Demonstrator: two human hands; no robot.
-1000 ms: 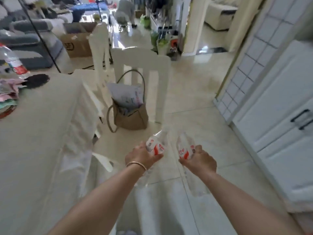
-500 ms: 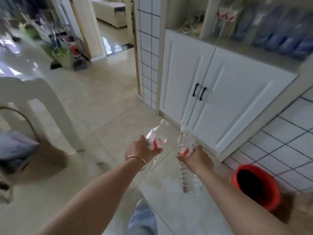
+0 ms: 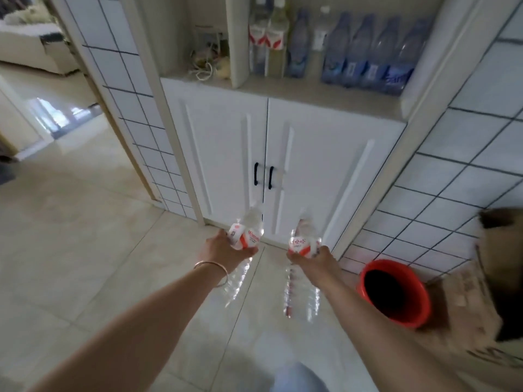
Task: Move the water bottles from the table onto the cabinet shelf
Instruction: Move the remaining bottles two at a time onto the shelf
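Bright daylight, glare on floor tiles at left; motion blur, edges warped.

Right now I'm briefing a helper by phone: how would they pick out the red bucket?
Start at the white two-door cabinet beneath the open shelf of bottles, then look down to the floor on its right, by the tiled wall. The red bucket stands there, left of a brown cardboard box; it is the only bright red, round, open-topped thing on the floor.
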